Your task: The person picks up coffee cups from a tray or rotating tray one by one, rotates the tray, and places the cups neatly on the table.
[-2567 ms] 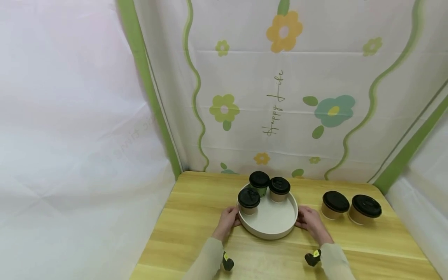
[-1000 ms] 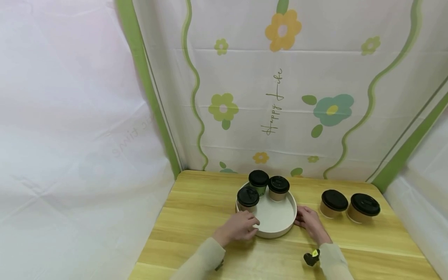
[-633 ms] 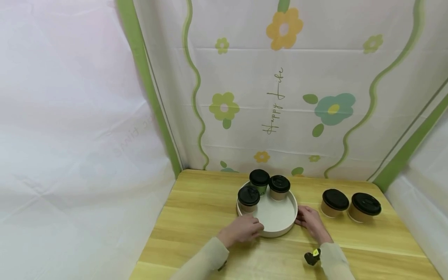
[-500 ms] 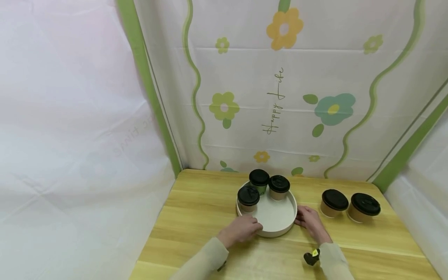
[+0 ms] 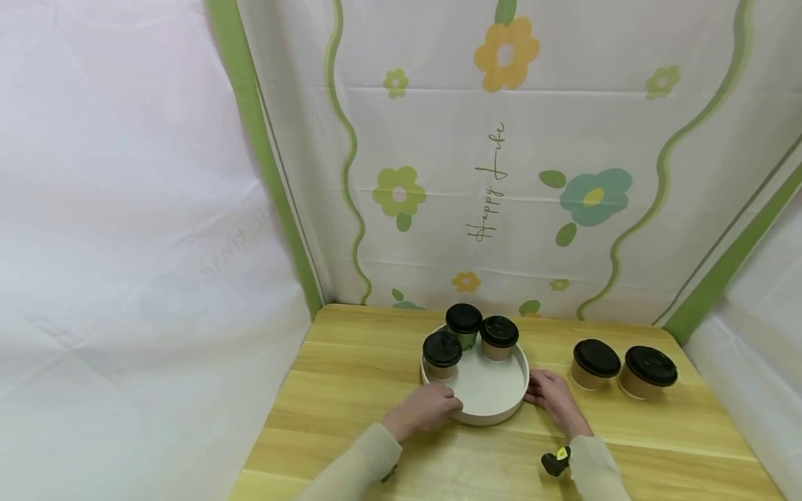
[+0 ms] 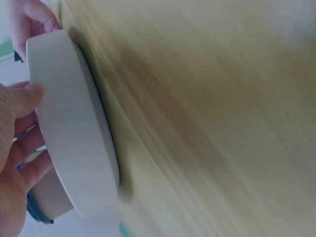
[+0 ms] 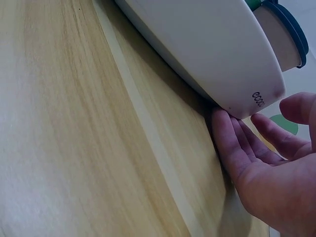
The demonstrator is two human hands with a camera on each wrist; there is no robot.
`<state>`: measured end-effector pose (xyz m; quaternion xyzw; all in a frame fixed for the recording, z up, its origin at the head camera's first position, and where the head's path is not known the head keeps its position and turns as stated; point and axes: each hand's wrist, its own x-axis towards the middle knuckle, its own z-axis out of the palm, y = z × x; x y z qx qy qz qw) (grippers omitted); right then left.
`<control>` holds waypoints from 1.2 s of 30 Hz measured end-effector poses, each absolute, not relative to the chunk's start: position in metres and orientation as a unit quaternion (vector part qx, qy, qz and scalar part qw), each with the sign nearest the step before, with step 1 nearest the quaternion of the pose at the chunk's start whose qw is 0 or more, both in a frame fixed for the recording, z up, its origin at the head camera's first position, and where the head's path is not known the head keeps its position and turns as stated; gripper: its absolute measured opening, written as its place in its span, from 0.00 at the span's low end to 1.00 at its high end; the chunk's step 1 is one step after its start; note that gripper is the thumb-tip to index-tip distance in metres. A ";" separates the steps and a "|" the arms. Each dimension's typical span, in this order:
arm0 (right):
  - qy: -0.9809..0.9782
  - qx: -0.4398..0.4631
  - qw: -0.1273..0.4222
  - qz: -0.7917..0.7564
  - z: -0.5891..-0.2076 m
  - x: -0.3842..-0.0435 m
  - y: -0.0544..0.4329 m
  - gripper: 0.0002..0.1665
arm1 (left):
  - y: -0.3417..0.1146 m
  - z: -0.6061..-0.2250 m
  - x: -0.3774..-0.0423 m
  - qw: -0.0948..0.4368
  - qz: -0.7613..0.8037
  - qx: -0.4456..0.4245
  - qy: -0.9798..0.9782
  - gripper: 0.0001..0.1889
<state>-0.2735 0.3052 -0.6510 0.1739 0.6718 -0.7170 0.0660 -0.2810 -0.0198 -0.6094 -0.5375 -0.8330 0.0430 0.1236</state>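
Note:
A round, off-white, high-rimmed tray [image 5: 495,390] sits on the wooden table, with three black-lidded paper cups inside. One brown cup [image 5: 442,350] is at the tray's left, a green one [image 5: 464,319] at its back, another brown one [image 5: 499,332] beside that. My left hand [image 5: 425,409] pinches the front-left rim; in the left wrist view the thumb [image 6: 30,98] lies at the outer wall while the fingers reach inside. At the tray's right side, my right hand [image 5: 555,398] touches the lower wall with extended fingertips [image 7: 222,121], its thumb held apart.
Two larger brown cups with black lids, one on the left [image 5: 596,362] and one on the right [image 5: 649,369], stand together right of the tray. A flower-printed curtain [image 5: 432,139] hangs behind the table [image 5: 351,362], and white cloth [image 5: 144,243] borders the left.
My left hand has gone from the tray's left side to its front-left rim and now grips there. My right hand stays at the right side; tray and cups keep their places.

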 end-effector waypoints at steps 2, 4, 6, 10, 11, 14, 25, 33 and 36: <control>0.673 0.172 0.068 -0.716 -0.651 -0.273 0.305 0.32 | -0.024 -0.611 -0.285 0.126 0.035 -0.536 -0.834 0.12; 0.670 0.175 0.068 -0.718 -0.650 -0.273 0.305 0.32 | -0.029 -0.612 -0.289 0.120 0.019 -0.533 -0.837 0.13; 0.671 0.172 0.070 -0.718 -0.649 -0.273 0.305 0.32 | -0.034 -0.612 -0.293 0.111 0.003 -0.527 -0.843 0.12; 0.671 0.172 0.065 -0.718 -0.647 -0.273 0.304 0.30 | -0.043 -0.606 -0.298 0.086 -0.026 -0.513 -0.853 0.10; 0.672 0.170 0.065 -0.717 -0.647 -0.273 0.304 0.30 | -0.045 -0.605 -0.299 0.081 -0.029 -0.512 -0.855 0.09; 0.671 0.172 0.063 -0.719 -0.647 -0.273 0.304 0.29 | -0.047 -0.599 -0.300 0.073 -0.033 -0.510 -0.856 0.08; 0.687 0.170 0.074 -0.703 -0.645 -0.270 0.303 0.32 | -0.022 -0.597 -0.285 0.111 0.007 -0.525 -0.844 0.15; 0.682 0.168 0.079 -0.707 -0.650 -0.274 0.304 0.32 | 0.004 -0.590 -0.266 0.063 -0.008 -0.540 -0.839 0.12; 0.684 0.172 0.078 -0.705 -0.649 -0.274 0.304 0.31 | 0.009 -0.590 -0.262 0.068 -0.005 -0.539 -0.839 0.10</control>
